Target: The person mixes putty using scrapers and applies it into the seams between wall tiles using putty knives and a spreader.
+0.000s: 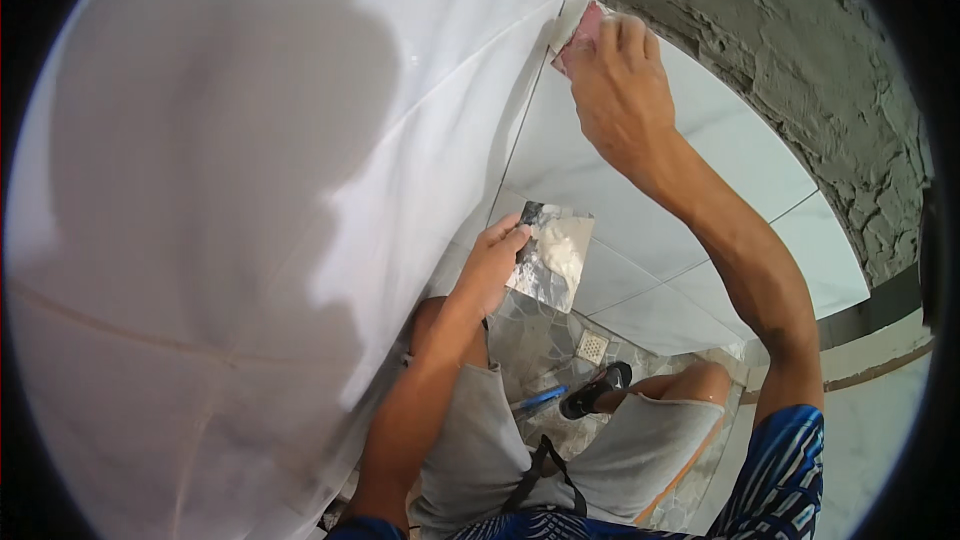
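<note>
My right hand (pixel 628 95) is raised to the upper corner where two tiled walls meet. It grips a flat pink spreader (pixel 585 32), pressed at the joint near the top edge of the tiles. A pale smear shows beside the spreader. Lower down, my left hand (pixel 488 268) pinches the left side of a thin, flat plate (pixel 540 287), its thumb on top. A mound of white paste (pixel 563 250) lies on the plate, and more of it is smeared across the surface.
A glossy white tiled wall (pixel 440 140) with my shadow on it fills the left. Rough grey mortar (pixel 770 70) covers the wall above the tiles (pixel 690 170). Below are a square floor drain (pixel 592 345), a blue-handled tool (pixel 540 398) and my dark sandal (pixel 597 390).
</note>
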{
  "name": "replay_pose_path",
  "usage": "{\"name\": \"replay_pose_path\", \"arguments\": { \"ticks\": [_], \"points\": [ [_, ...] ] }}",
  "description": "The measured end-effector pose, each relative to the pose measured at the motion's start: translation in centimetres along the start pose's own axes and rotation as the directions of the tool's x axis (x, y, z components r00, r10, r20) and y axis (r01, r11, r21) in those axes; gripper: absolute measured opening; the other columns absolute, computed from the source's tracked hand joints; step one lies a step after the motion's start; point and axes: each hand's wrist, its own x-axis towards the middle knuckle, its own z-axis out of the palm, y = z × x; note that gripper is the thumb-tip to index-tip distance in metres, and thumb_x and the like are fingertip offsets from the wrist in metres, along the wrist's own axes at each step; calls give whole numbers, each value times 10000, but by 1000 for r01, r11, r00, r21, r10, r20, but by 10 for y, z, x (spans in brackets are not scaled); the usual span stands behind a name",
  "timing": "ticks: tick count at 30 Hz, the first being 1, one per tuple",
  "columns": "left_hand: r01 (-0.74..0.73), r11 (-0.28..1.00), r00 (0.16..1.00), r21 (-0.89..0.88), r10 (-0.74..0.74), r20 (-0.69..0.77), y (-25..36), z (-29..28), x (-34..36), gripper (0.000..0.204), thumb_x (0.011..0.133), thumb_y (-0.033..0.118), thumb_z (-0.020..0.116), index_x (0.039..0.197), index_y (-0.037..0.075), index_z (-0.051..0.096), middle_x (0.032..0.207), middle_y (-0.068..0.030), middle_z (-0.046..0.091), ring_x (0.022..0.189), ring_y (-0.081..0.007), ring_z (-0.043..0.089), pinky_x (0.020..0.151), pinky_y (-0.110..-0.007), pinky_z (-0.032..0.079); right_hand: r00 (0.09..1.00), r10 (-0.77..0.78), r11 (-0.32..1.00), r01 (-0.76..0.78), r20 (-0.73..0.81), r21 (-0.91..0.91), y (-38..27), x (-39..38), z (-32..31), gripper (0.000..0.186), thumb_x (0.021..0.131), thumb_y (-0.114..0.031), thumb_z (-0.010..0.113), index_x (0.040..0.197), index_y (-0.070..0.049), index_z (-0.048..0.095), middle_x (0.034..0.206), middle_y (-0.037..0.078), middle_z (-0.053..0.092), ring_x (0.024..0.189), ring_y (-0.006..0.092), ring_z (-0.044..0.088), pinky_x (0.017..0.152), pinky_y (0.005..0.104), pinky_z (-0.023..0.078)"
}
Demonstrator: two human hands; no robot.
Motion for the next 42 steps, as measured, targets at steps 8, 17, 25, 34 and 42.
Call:
{"name": "replay_pose_path", "arguments": {
  "ticks": [8, 17, 25, 34, 42],
  "points": [
    [-3, 1000, 998, 13, 2, 64, -10, 1, 11, 279, 970, 108, 485, 1198, -42, 545, 962, -46, 619, 813, -99, 598, 713, -260, 518, 978, -125, 990, 112, -164, -92, 22, -5, 38, 328, 775, -97, 611, 1052, 79, 620, 1068, 222, 555, 1033, 331, 485, 912, 406, 418],
    [-6, 1000, 999, 18, 5, 53, -11, 1, 12, 288, 969, 102, 477, 1210, -41, 541, 981, -54, 620, 830, -98, 603, 724, -257, 520, 950, -159, 987, 143, -268, -77, 31, 5, 32, 316, 781, -100, 621, 1037, 84, 613, 1085, 230, 529, 1028, 328, 485, 904, 398, 430],
    [-6, 1000, 1000, -15, 6, 23, -6, 1, 7, 307, 968, 108, 481, 1227, -49, 530, 1007, -67, 624, 855, -109, 614, 745, -265, 528, 981, -38, 997, 25, -192, -72, 23, 3, 11, 309, 747, -67, 612, 1017, 84, 603, 1105, 241, 515, 1045, 338, 478, 913, 410, 433],
    [7, 1000, 998, -13, -6, 58, -9, -7, 8, 297, 968, 124, 494, 1206, -49, 532, 1010, -69, 621, 877, -112, 613, 757, -269, 529, 985, -50, 988, 25, -164, -151, 23, 7, 11, 282, 727, -78, 636, 963, 73, 600, 1098, 250, 527, 1021, 340, 489, 888, 402, 432],
    [-21, 997, 999, -80, 25, 48, -4, 5, 1, 256, 962, 124, 497, 1154, -39, 546, 958, -62, 616, 810, -121, 618, 713, -280, 537, 978, -142, 981, 118, -153, -155, 26, -5, 16, 326, 755, -77, 601, 1028, 99, 625, 1033, 225, 559, 1011, 323, 496, 860, 397, 441]
  ]
}}
